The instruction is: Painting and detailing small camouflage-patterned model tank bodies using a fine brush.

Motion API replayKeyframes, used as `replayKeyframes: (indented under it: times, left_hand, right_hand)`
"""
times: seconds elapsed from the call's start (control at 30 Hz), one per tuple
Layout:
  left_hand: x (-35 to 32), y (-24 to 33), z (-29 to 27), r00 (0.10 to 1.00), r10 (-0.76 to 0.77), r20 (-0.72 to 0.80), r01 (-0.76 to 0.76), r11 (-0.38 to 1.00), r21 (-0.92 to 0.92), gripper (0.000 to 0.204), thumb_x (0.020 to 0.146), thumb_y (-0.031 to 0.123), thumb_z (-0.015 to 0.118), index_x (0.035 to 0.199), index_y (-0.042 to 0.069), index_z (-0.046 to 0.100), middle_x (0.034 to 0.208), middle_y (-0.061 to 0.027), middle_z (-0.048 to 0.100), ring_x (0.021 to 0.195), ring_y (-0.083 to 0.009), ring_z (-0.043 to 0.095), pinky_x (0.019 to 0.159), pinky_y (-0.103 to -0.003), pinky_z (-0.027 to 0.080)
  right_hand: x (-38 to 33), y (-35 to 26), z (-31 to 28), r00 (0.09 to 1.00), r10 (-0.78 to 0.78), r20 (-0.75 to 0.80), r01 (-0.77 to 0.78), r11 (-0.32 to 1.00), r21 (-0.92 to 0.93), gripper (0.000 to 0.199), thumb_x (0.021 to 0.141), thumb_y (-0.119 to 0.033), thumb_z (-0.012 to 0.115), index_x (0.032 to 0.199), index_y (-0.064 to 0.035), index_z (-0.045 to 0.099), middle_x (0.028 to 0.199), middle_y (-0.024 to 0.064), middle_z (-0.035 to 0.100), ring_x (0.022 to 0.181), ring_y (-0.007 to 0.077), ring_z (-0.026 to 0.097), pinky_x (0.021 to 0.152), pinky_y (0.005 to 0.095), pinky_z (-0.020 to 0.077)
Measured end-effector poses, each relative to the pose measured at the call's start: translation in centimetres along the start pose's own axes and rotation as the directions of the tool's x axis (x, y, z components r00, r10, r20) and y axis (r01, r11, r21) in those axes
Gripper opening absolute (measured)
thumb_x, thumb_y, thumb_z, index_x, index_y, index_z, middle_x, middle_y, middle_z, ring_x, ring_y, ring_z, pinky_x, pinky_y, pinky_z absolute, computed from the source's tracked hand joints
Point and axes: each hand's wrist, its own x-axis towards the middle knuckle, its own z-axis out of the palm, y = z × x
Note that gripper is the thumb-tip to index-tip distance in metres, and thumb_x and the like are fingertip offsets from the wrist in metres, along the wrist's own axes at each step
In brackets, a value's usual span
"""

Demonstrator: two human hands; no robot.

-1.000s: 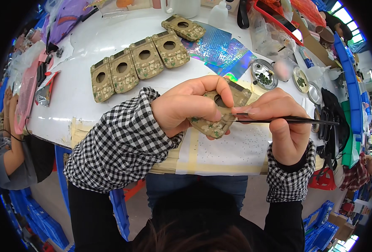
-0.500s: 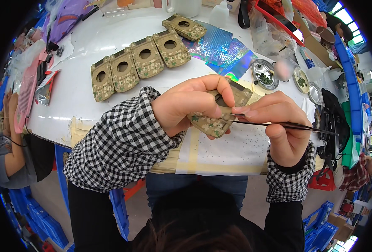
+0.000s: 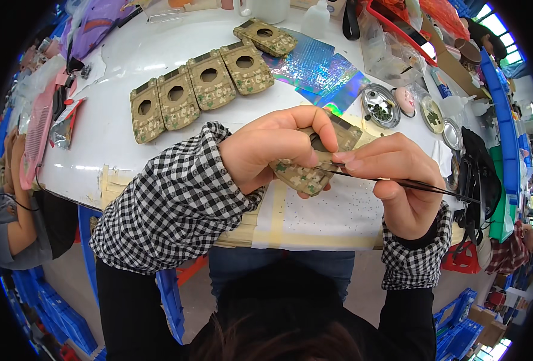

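Observation:
In my left hand (image 3: pixel 272 144) is a camouflage model tank hull (image 3: pixel 299 175), pinched between thumb and curled fingers above the table's near edge. Part of its round opening shows beside my fingers. My right hand (image 3: pixel 407 180) grips long black tweezers (image 3: pixel 422 185), their tips meeting the hull's near side. Whether a small part sits between the tips I cannot tell. Beyond my left wrist, several matching hulls (image 3: pixel 209 84) lie in a slanted row, and one more hull (image 3: pixel 265 37) rests on shiny blue holographic sheets (image 3: pixel 314 66).
Under my hands a white paper (image 3: pixel 332 219) with tiny dark specks is taped down. To the right are a round metal dish (image 3: pixel 380 105) of small green parts, a pink oval object (image 3: pixel 405 101) and another dish (image 3: pixel 431 114). A white squeeze bottle (image 3: pixel 315 19) stands at the back.
The rear end of the tweezers has dipped a little, and my right fingers have shifted slightly with it. My left hand keeps the hull in nearly the same place.

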Motion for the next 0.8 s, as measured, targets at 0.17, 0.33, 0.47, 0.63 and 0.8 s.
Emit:
replayKeyframes:
  times: [0.17,0.33,0.47,0.63,0.8]
  left_hand:
    - [-0.01,-0.04,-0.02,1.000,0.005,-0.003,-0.005,1.000,-0.002,0.028,0.070,0.008,0.050,0.098,0.002,0.048,0.093,-0.0115,0.060,0.084,-0.0210,0.062,0.075,-0.031,0.050]
    - [0.00,-0.03,0.09,1.000,0.003,-0.007,-0.003,1.000,-0.006,0.029,0.070,0.009,0.050,0.098,0.002,0.048,0.094,-0.0120,0.060,0.085,-0.0209,0.061,0.075,-0.031,0.050]
    - [-0.02,-0.02,0.18,1.000,0.005,-0.009,-0.005,1.000,0.000,0.029,0.071,0.009,0.051,0.099,0.002,0.047,0.094,-0.0119,0.059,0.085,-0.0202,0.061,0.074,-0.030,0.049]
    - [-0.03,-0.05,0.08,1.000,0.002,-0.004,-0.002,1.000,0.002,0.029,0.071,0.009,0.051,0.099,0.003,0.047,0.093,-0.0111,0.059,0.084,-0.0194,0.061,0.073,-0.029,0.049]
    - [-0.01,-0.14,0.03,1.000,0.004,-0.008,-0.004,1.000,-0.001,0.029,0.071,0.010,0.052,0.099,0.003,0.048,0.092,-0.0112,0.060,0.083,-0.0199,0.062,0.071,-0.029,0.049]
  right_hand:
    - [-0.01,0.02,0.04,1.000,0.001,0.005,-0.001,1.000,-0.002,0.021,0.082,-0.016,0.067,0.094,0.0011,0.066,0.089,0.0119,0.067,0.082,0.0229,0.063,0.071,0.0304,0.0499]
    - [0.02,-0.05,0.01,1.000,-0.003,0.011,0.003,1.000,-0.006,0.021,0.082,-0.016,0.067,0.094,0.0009,0.066,0.089,0.0119,0.067,0.082,0.0229,0.063,0.071,0.0304,0.0499]
    - [-0.03,0.13,0.07,1.000,-0.011,0.012,0.011,1.000,-0.002,0.021,0.082,-0.017,0.067,0.094,0.0008,0.066,0.089,0.0117,0.067,0.081,0.0227,0.063,0.070,0.0305,0.0499]
    - [0.02,0.02,0.07,1.000,-0.008,0.017,0.008,1.000,-0.009,0.022,0.082,-0.017,0.067,0.094,0.0009,0.066,0.089,0.0115,0.067,0.081,0.0225,0.062,0.070,0.0302,0.0498]
    - [0.01,0.00,0.18,1.000,0.000,0.011,0.000,1.000,-0.004,0.022,0.082,-0.018,0.067,0.094,0.0009,0.066,0.089,0.0114,0.067,0.081,0.0228,0.062,0.070,0.0304,0.0497]
